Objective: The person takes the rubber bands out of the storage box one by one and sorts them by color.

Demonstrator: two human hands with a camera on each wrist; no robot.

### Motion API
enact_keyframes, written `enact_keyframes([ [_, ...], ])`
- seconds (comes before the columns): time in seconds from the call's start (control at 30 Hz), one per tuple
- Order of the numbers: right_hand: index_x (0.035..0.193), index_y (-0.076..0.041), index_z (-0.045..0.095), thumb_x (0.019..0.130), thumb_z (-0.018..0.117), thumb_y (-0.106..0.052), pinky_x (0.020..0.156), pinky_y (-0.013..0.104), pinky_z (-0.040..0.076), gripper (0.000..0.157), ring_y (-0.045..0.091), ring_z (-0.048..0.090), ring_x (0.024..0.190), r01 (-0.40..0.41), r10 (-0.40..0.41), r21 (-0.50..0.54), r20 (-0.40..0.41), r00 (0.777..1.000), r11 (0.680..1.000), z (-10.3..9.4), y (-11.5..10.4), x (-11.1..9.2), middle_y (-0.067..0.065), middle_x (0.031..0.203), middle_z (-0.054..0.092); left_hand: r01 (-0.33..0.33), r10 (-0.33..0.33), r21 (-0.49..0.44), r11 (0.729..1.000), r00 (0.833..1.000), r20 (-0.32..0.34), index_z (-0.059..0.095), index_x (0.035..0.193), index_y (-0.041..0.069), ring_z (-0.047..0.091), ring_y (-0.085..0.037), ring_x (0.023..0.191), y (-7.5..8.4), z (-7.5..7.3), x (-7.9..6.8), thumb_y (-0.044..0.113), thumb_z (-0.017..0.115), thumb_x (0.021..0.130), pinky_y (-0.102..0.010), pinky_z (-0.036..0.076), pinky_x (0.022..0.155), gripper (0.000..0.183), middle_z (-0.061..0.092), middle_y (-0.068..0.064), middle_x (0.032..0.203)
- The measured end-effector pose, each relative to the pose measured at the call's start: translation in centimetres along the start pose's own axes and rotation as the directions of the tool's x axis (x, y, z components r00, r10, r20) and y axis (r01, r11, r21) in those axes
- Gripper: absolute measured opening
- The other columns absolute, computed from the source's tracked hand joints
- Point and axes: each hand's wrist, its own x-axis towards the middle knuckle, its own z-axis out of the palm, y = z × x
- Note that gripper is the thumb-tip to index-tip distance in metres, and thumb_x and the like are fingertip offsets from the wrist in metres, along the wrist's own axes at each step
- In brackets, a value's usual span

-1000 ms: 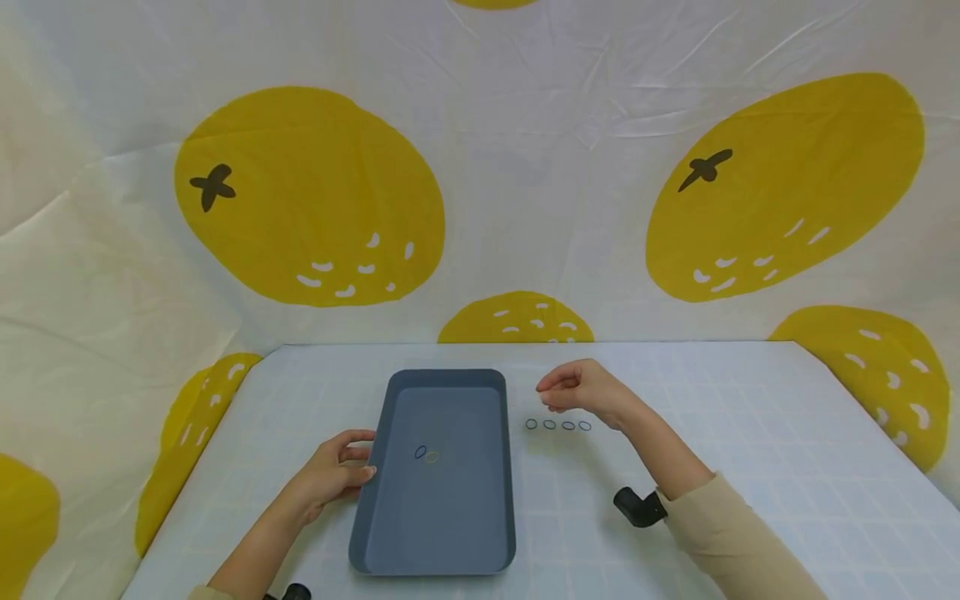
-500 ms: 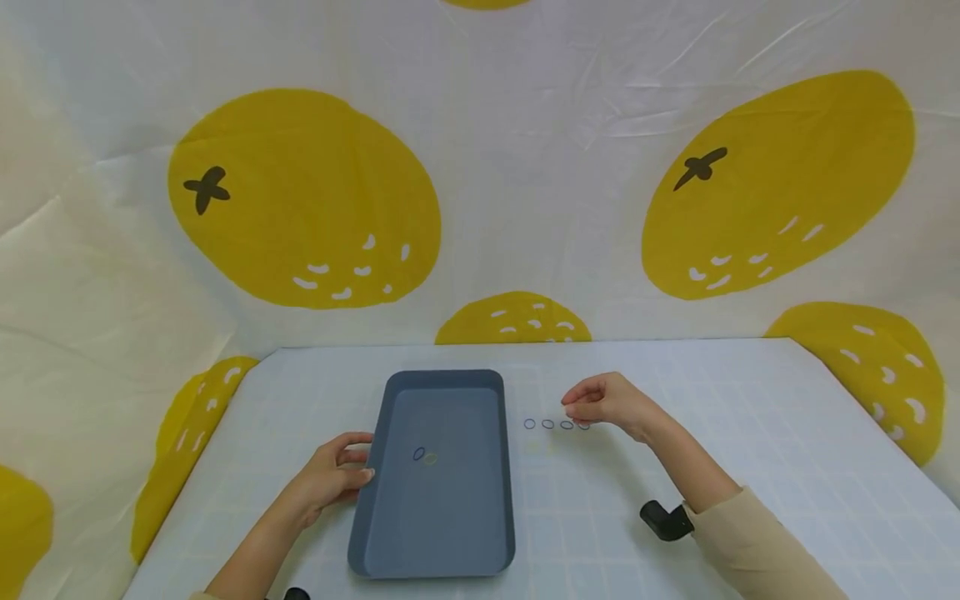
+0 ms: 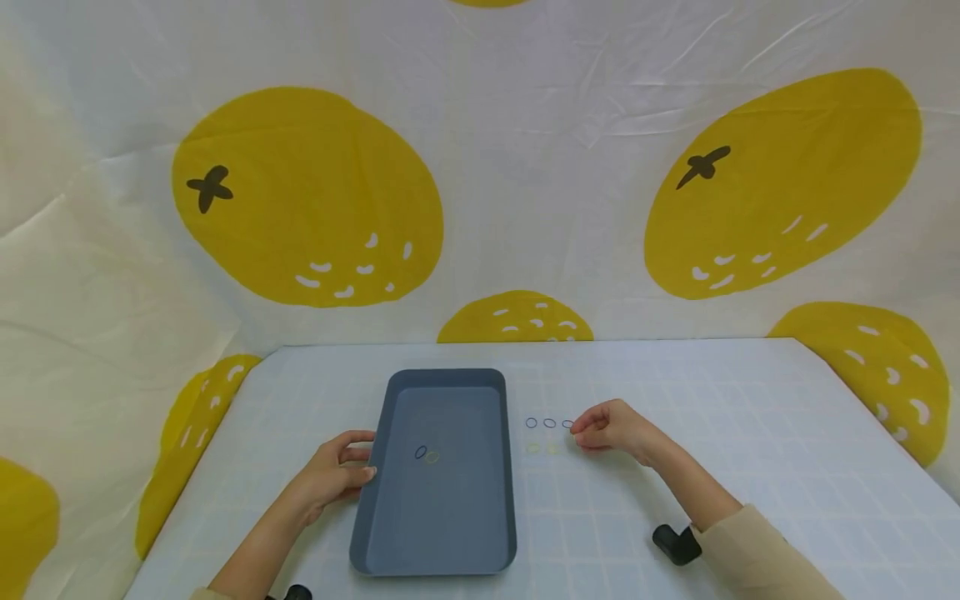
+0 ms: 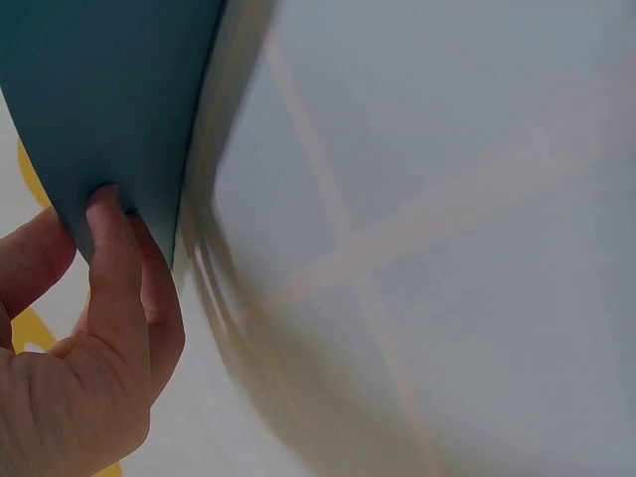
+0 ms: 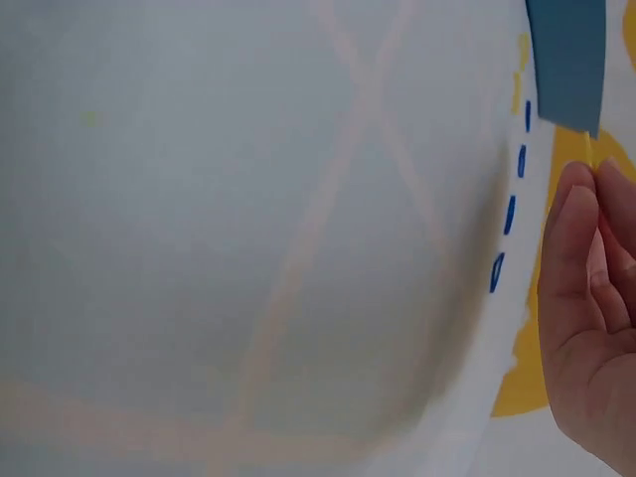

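Observation:
My left hand (image 3: 336,472) grips the left rim of a blue-grey tray (image 3: 435,525), thumb and fingers at its edge in the left wrist view. Inside the tray lie a blue rubber band (image 3: 421,452) and a yellow rubber band (image 3: 432,457), side by side. To the tray's right, my right hand (image 3: 617,431) is low over the table, at the right end of a row of blue rubber bands (image 3: 550,423). Between its thumb and index finger it pinches a yellow rubber band (image 5: 589,149). Two pale yellow bands (image 3: 533,448) lie just in front of the blue row.
The table (image 3: 750,433) has a white cloth with a faint grid. Behind it hangs a pale curtain (image 3: 540,192) printed with big yellow fruit. A black wrist camera (image 3: 677,545) sits at the right sleeve.
My right hand has moved right and then down toward the table, past the blue row, now covering its right end. The left hand and tray have stayed in place.

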Motion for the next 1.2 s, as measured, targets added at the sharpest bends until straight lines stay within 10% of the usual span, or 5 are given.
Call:
enact_keyframes([
  [1.2,0.089,0.005,0.068,0.078,0.07,0.001,0.061,0.029,0.048,0.012,0.015,0.054,0.065,-0.058,0.035,-0.231,-0.104,0.994,0.971,0.1,-1.3,0.2,0.004,0.076,0.064,-0.021,0.021,-0.011,1.0,1.0,0.02,0.038,0.133,-0.005,0.061,-0.025,0.089,0.0,-0.1,0.1,-0.009,0.061,0.082,-0.038,0.051,0.069,0.056,0.05,-0.029,0.12],
])
